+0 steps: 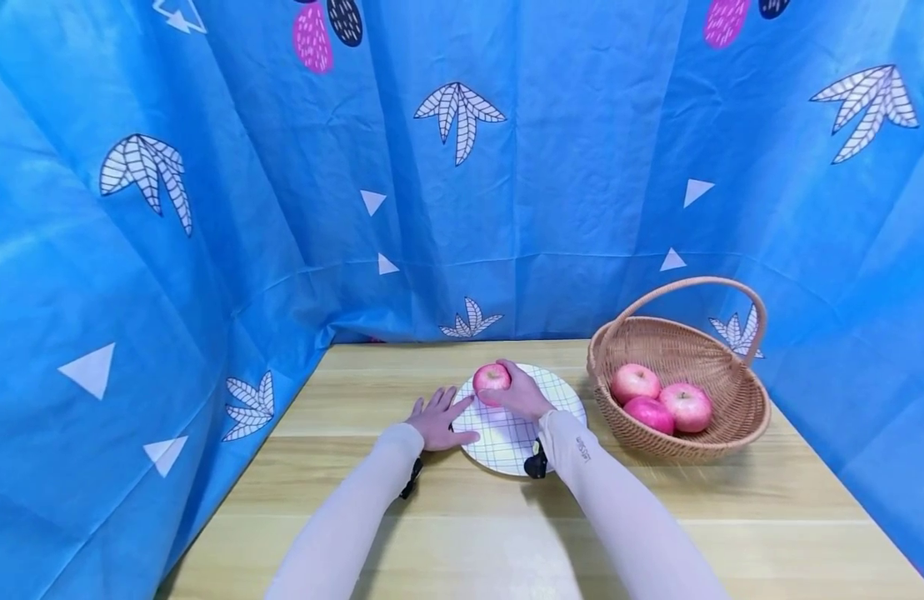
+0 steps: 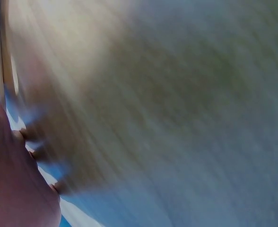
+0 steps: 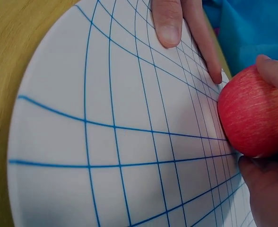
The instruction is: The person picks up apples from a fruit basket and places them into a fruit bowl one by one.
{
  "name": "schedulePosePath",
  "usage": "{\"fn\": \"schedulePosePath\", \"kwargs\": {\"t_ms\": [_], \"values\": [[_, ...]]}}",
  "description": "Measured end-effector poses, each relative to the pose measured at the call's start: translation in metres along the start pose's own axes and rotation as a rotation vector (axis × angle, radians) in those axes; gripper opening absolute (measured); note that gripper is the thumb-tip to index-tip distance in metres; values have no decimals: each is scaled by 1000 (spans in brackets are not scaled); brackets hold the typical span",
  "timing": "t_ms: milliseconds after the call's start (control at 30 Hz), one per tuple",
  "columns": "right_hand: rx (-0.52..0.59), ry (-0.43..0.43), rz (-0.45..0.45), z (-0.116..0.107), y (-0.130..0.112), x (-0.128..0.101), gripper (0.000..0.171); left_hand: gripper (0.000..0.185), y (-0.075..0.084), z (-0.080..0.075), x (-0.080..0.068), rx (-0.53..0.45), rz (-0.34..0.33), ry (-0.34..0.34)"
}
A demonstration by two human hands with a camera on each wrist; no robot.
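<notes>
My right hand (image 1: 523, 396) grips apple (image 1: 492, 377) on grid plate (image 1: 506, 446); left hand (image 1: 437, 421), fingers flat, steadies rim. Risk: apple rolls off if released off-centre.

Wicker basket (image 1: 739, 400) holding three pink apples (image 1: 660, 404), wooden table (image 1: 731, 517), blue leaf-patterned curtain (image 1: 282, 183) behind

Four apples are counted in all: one apple on the plate (image 1: 491, 379) and three apples in the basket (image 1: 660, 402). One gridded plate (image 1: 506, 442) is seen on the one wooden table (image 1: 731, 517). One wicker basket (image 1: 686, 337) is counted. Two hands are in view, a left hand (image 1: 437, 421) and a right hand (image 1: 523, 396).
</notes>
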State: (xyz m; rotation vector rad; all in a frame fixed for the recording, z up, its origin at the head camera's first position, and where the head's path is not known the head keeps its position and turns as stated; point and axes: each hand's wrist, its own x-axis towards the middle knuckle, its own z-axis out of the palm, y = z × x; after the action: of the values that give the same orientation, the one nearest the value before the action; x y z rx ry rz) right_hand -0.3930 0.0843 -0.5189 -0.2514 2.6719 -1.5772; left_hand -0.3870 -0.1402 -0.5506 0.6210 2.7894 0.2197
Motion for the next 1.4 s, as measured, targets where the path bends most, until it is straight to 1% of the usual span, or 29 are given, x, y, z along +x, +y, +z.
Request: {"fn": "schedulePosePath", "kwargs": {"t_ms": [100, 267, 433, 633, 767, 900, 1033, 1167, 1300, 1400], "values": [[-14, -13, 3, 2, 2, 1, 91, 95, -1, 0, -3, -5, 4, 7], [-36, 0, 3, 3, 1, -1, 91, 96, 1, 0, -7, -22, 20, 12], [-28, -19, 7, 1, -1, -2, 91, 96, 1, 0, -6, -29, 20, 14], [-23, -49, 12, -1, -2, -3, 95, 95, 0, 2, -3, -26, 13, 14], [-15, -43, 23, -2, -3, -4, 98, 94, 2, 0, -3, -20, 13, 12], [3, -35, 6, -4, -5, -5, 99, 93, 5, -3, -5, -13, 17, 20], [-3, -38, -21, -8, -11, -10, 98, 91, 7, -4, -7, -3, 5, 16], [-5, -50, -55, -14, -23, -18, 92, 89, 7, -4, -7, 2, -8, 19], [-45, -65, -76, -20, -32, -26, 85, 89, 8, -5, -9, -10, -7, 24], [-79, -73, -82, -26, -33, -30, 83, 89, 7, -5, -9, -16, 0, 19]]}}
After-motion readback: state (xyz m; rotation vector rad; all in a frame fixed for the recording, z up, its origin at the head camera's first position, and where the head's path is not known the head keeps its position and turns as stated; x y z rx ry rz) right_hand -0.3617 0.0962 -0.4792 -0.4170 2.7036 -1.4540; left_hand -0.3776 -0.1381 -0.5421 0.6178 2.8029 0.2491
